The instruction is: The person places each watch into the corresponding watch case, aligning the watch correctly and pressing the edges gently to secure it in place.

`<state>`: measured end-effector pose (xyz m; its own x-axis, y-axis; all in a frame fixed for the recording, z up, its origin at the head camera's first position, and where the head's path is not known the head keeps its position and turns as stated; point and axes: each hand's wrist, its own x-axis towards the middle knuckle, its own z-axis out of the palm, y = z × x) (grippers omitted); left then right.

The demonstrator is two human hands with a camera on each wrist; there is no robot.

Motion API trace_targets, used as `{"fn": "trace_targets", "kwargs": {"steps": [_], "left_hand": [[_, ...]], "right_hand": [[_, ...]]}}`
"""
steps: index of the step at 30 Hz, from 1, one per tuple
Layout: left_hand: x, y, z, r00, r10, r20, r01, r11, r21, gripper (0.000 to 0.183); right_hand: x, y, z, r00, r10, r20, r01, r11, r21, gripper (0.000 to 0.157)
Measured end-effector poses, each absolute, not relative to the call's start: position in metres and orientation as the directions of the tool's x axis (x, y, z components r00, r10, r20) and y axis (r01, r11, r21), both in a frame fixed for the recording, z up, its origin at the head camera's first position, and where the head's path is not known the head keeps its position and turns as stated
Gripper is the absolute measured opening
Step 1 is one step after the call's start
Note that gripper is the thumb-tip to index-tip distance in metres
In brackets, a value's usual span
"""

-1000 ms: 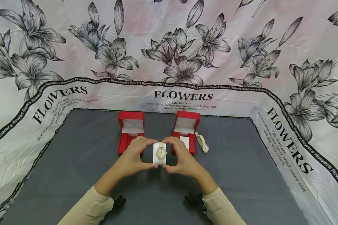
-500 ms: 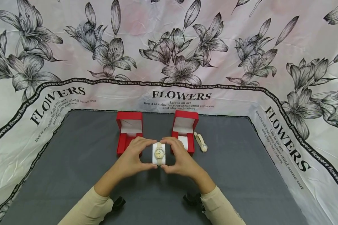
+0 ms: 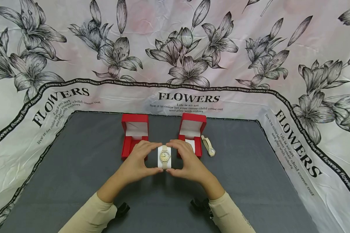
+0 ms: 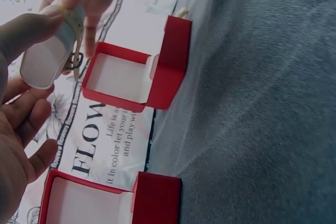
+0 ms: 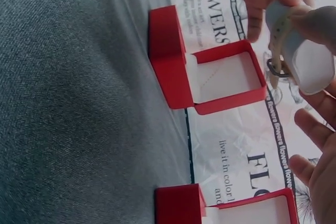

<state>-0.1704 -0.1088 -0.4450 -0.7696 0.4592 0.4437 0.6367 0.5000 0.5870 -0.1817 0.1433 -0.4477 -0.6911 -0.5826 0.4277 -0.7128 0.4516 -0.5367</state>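
A wristwatch (image 3: 164, 157) with a cream strap and pale dial is wrapped round a white watch cushion (image 3: 159, 164). My left hand (image 3: 138, 160) pinches the cushion's left side between thumb and fingers, and my right hand (image 3: 187, 160) pinches its right side. Both hold it raised above the table, dial toward the head camera. In the left wrist view the strap's buckle (image 4: 75, 61) hangs at the back of the cushion. Behind the hands stand two red watch boxes with raised lids, the left box (image 3: 135, 123) and the right box (image 3: 194, 121); the right one has a white cushion (image 3: 190, 145) inside.
A second cream-strapped watch (image 3: 209, 147) lies on the table right of the right box. The grey tablecloth (image 3: 245, 181) covers the work surface. A white flower-printed sheet (image 3: 189, 106) rises behind it and along both sides.
Both hands keep the watch and cushion in nearly the same place. Only a slight shift of the whole head view shows.
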Motion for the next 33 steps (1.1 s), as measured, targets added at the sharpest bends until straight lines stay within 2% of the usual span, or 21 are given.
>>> {"fn": "trace_targets", "kwargs": {"steps": [14, 19, 24, 28, 33], "left_hand": [[-0.170, -0.112, -0.445, -0.818, 0.410, 0.404, 0.575, 0.555, 0.601, 0.085], [-0.170, -0.113, -0.446, -0.829, 0.403, 0.388, 0.559, 0.569, 0.603, 0.084], [-0.170, -0.111, -0.446, -0.798, 0.417, 0.434, 0.602, 0.564, 0.565, 0.083], [-0.168, -0.109, -0.447, -0.786, 0.420, 0.454, 0.618, 0.564, 0.548, 0.083], [-0.167, -0.106, -0.448, -0.795, 0.416, 0.442, 0.607, 0.570, 0.555, 0.083]], "right_hand": [[-0.181, 0.138, -0.448, -0.739, -0.556, 0.381, -0.651, 0.442, -0.618, 0.085], [-0.179, 0.133, -0.447, -0.731, -0.552, 0.401, -0.648, 0.381, -0.659, 0.069], [-0.176, 0.127, -0.445, -0.745, -0.512, 0.428, -0.640, 0.367, -0.675, 0.049], [-0.173, 0.125, -0.443, -0.766, -0.473, 0.434, -0.623, 0.382, -0.683, 0.040], [-0.170, 0.124, -0.443, -0.786, -0.449, 0.426, -0.603, 0.401, -0.690, 0.037]]}}
